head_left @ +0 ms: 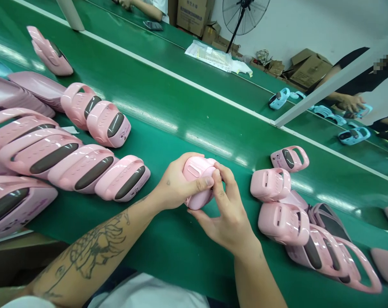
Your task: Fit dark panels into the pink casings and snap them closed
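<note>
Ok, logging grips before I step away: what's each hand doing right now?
Left hand: closed, holding the pink casing, thumb across it.
Right hand: closed on the same casing from the other side.

The person wears a white top [147,294], and a white sleeve [28,302] shows at the left. The left arm [142,211] has a big tattoo [99,250] in dark lines, like a flower with pointy petals. A small round shape [60,271] is nearer the elbow. The left hand [176,184] and right hand [230,216] are bare.
</note>
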Demonstrator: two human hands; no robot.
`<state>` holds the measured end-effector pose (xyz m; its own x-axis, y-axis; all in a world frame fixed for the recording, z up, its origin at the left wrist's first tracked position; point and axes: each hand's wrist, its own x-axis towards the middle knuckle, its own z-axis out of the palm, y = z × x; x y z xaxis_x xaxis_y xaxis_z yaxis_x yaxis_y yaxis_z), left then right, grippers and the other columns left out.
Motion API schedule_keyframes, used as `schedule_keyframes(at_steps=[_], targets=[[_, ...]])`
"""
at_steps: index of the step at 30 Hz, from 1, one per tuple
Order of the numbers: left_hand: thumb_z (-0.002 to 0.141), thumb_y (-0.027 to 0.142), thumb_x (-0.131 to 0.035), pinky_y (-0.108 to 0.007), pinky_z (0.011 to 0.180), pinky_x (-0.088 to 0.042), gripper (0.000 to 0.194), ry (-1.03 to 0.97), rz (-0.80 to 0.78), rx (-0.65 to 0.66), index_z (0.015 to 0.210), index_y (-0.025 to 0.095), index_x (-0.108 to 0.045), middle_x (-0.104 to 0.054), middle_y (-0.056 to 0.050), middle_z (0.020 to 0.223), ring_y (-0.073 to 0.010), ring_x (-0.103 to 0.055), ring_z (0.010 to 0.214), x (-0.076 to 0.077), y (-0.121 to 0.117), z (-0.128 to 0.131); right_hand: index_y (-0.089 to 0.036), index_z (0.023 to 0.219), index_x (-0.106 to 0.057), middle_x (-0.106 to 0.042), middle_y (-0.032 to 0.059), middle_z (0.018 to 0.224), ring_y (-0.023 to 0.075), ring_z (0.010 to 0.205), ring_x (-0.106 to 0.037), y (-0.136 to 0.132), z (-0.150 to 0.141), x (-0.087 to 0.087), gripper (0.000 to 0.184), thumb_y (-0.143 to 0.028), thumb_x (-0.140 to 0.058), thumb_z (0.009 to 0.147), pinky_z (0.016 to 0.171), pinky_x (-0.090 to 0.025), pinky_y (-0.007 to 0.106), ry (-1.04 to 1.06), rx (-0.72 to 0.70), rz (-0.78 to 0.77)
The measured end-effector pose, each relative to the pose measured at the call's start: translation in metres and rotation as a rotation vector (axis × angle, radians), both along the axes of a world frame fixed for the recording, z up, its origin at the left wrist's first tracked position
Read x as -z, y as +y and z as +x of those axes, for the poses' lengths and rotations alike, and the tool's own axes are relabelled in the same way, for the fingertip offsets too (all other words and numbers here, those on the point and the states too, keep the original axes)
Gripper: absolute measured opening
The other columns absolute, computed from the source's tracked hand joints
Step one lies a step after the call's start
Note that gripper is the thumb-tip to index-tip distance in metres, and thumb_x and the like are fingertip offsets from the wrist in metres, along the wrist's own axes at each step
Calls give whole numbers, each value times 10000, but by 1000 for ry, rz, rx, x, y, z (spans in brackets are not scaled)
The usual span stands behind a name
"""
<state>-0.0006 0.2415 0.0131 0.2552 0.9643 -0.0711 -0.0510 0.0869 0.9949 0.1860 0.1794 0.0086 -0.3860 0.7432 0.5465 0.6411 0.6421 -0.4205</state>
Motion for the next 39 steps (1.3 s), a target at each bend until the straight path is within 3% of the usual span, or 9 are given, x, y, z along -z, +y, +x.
schedule_keyframes(at_steps=[10, 16, 26, 30, 32, 34, 35, 37, 39], targets=[[630, 670, -1002, -391, 863, -573, 872, -86, -116, -24, 1245, 126, -709, -777, -145, 1176, -296, -701, 1054, 6, 5, 8, -269, 1804, -141, -416, 230, 1724, 430, 1632, -438, 6, 3, 12, 1109, -371, -853, 960, 1293, -471, 704, -3, 38, -67], [674, 640, -993, -366, 827, -556, 738, -149, -148, -64, 1146, 138, -731, -767, -123, 1129, -260, -699, 1001, 11, 4, 13, -250, 1802, -180, -426, 239, 1745, 421, 1653, -421, 8, 6, 22, 1133, -434, -884, 933, 1329, -427, 689, 14, 34, -92], [605, 594, -1039, -359, 807, -573, 747, -197, -212, -131, 1124, 143, -746, -782, -104, 1078, -241, -702, 960, 13, 4, 20, -268, 1809, -143, -435, 236, 1753, 434, 1657, -421, 13, 7, 31, 1235, -429, -938, 878, 1320, -441, 692, 21, 39, -94], [614, 601, -1037, -365, 808, -578, 733, -189, -188, -132, 1116, 142, -763, -789, -105, 1062, -248, -709, 945, 17, 8, 16, -326, 1808, -124, -393, 197, 1793, 408, 1682, -387, 15, 7, 36, 1234, -436, -936, 885, 1345, -410, 674, 44, 27, -123], [623, 589, -1040, -381, 849, -588, 765, -204, -134, -150, 1186, 153, -761, -794, -110, 1109, -264, -725, 981, 21, 11, 11, -352, 1803, -149, -302, 170, 1844, 407, 1714, -318, 15, 5, 39, 1228, -495, -939, 873, 1369, -357, 677, 113, 19, -151], [693, 605, -1002, -389, 901, -593, 745, -256, 4, -208, 1247, 173, -754, -790, -118, 1189, -282, -736, 1047, 26, 13, 7, -348, 1798, -170, -230, 158, 1872, 421, 1721, -288, 13, -1, 40, 1241, -603, -928, 850, 1370, -327, 696, 305, 97, -240], [741, 621, -968, -388, 927, -594, 723, -296, 103, -249, 1275, 186, -748, -783, -122, 1235, -290, -736, 1091, 28, 13, 6, -332, 1789, -211, -261, 163, 1861, 425, 1697, -338, 12, -5, 40, 1201, -662, -895, 859, 1351, -354, 698, 449, 159, -324], [814, 661, -900, -390, 956, -602, 717, -394, 287, -312, 1347, 216, -722, -761, -129, 1329, -308, -733, 1169, 31, 12, 6, -283, 1721, -397, -462, 178, 1759, 404, 1563, -534, 9, -18, 38, 984, -764, -745, 937, 1263, -484, 655, 755, 209, -590], [836, 698, -868, -412, 958, -616, 774, -485, 384, -300, 1436, 248, -677, -738, -137, 1395, -332, -740, 1198, 32, 9, 9, -260, 1567, -608, -635, 162, 1618, 371, 1412, -664, 7, -32, 33, 823, -844, -584, 987, 1132, -599, 576, 1020, 82, -889]])
